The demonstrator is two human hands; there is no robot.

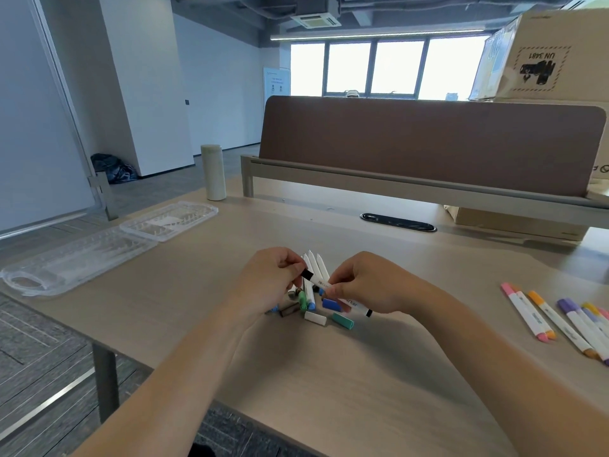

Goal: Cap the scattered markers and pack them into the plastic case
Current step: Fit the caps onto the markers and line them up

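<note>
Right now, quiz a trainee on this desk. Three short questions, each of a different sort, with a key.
1. True or false: the case is shut.
2. What do the left hand and right hand hold between them? A) a white marker with black ends; B) a bottle; C) a teal cap.
3. Fill in: the capped markers lie in a row to the person's ____.

Key: 1 false, it lies open. 2 A. 3 right.
</note>
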